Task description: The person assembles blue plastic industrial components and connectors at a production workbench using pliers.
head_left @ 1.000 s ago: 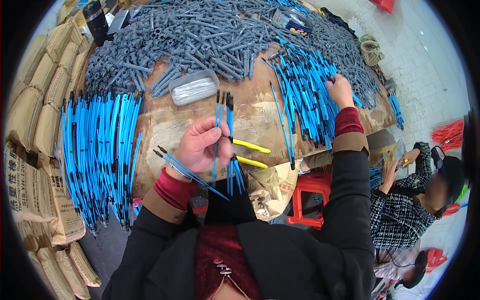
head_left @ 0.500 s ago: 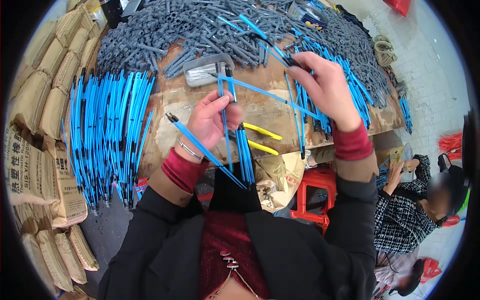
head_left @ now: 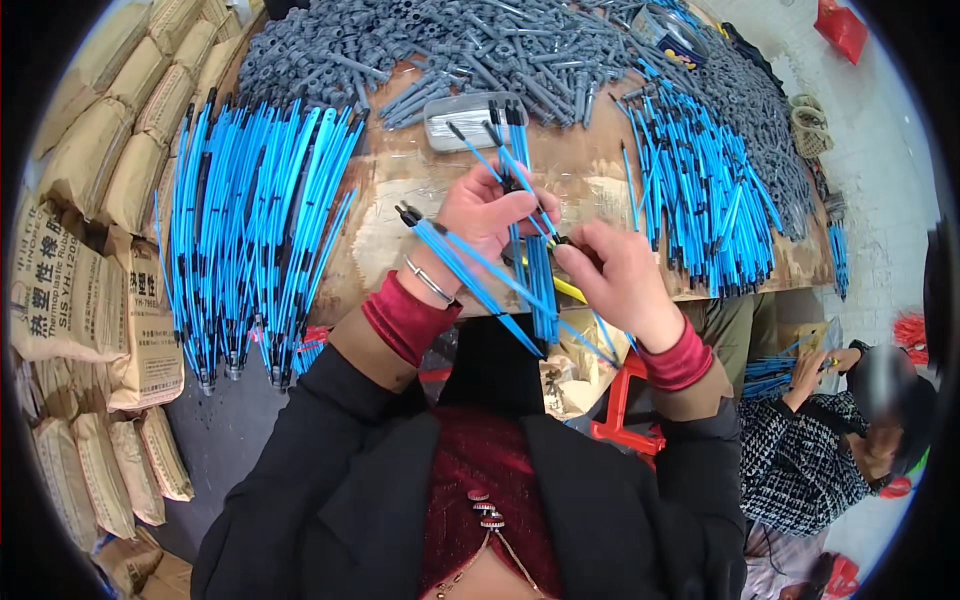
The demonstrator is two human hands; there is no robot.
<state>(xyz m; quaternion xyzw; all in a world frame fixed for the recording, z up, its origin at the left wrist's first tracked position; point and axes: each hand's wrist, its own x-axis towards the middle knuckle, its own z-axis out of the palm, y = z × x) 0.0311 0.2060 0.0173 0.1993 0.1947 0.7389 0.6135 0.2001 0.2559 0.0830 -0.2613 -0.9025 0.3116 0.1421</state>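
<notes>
My left hand (head_left: 482, 218) is closed around thin blue rods with black ends, just above the table's front edge. Some of these blue rods (head_left: 462, 268) slant across its wrist, and one or two others point up past its fingers. Thumb and fingers of my right hand (head_left: 622, 280) pinch a black end on a blue rod, close beside the left fingers. Below both hands, a bundle of blue rods (head_left: 543, 285) hangs over the edge. A yellow-handled tool (head_left: 570, 291) lies partly hidden behind the right hand. Beyond the left hand stands a small clear tray (head_left: 436, 128) of thin pale pieces.
Blue rods lie in a wide pile to the left (head_left: 265, 190) and another to the right (head_left: 705, 190). Grey plastic parts (head_left: 320, 50) heap along the back. Paper sacks (head_left: 75, 290) line the left side. Near the right are a red stool (head_left: 615, 410) and another person (head_left: 805, 460).
My right hand has come down from the right pile toward my left hand, and a rod now runs between them. The whole view has shifted a little.
</notes>
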